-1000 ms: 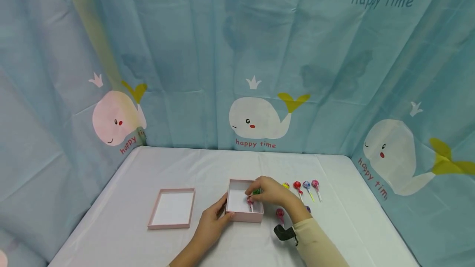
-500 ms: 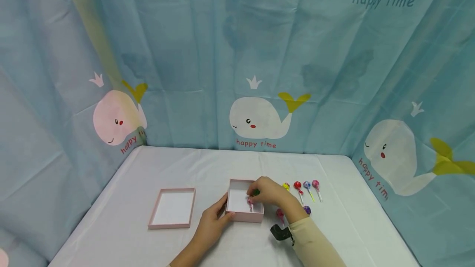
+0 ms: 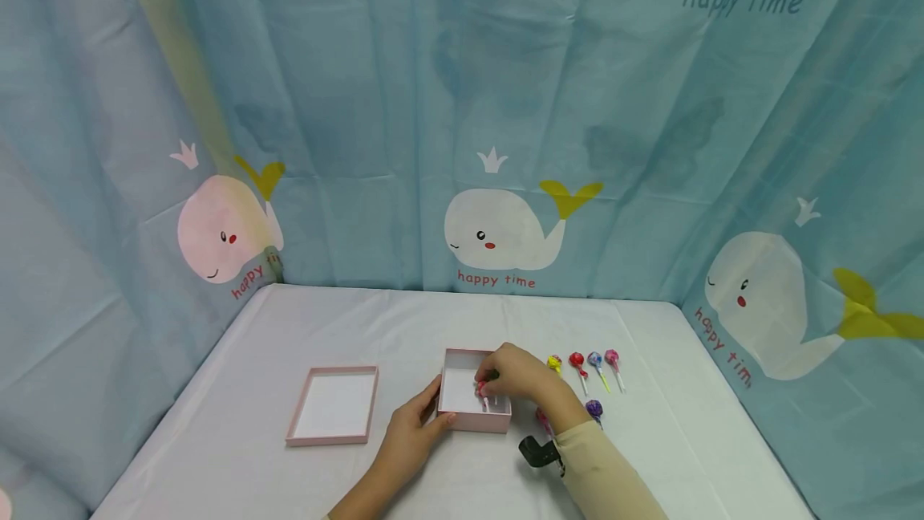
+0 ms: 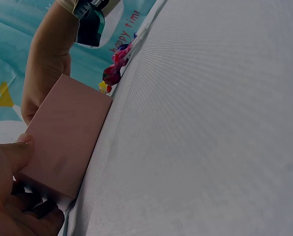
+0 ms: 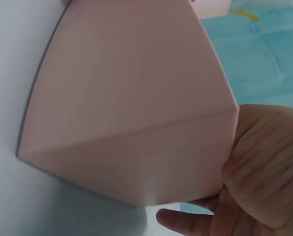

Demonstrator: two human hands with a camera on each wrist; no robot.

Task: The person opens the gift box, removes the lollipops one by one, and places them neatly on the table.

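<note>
A small open pink box (image 3: pixel 455 421) stands near the table's front. My left hand (image 3: pixel 435 408) grips its near left corner, thumb on the front wall; the left wrist view shows the thumb (image 4: pixel 11 153) on the box (image 4: pixel 63 142). My right hand (image 3: pixel 491 380) reaches down into the box from the right, fingers curled on a lollipop whose head they hide. A red-pink lollipop (image 3: pixel 480 388) lies inside beside them. In the right wrist view the box wall (image 5: pixel 131 108) fills the frame, next to my palm (image 5: pixel 264 167).
The pink lid (image 3: pixel 334 406) lies upturned to the left of the box. Right of the box, several lollipops lie in a row (image 3: pixel 594 361), with a purple one (image 3: pixel 593 408) and a magenta one (image 3: pixel 541 419) nearer me. Blue whale-print curtains enclose the white table (image 3: pixel 361 319).
My right hand has lowered the green lollipop into the box, and its green head is now hidden under the fingers. The left hand and the box have stayed put.
</note>
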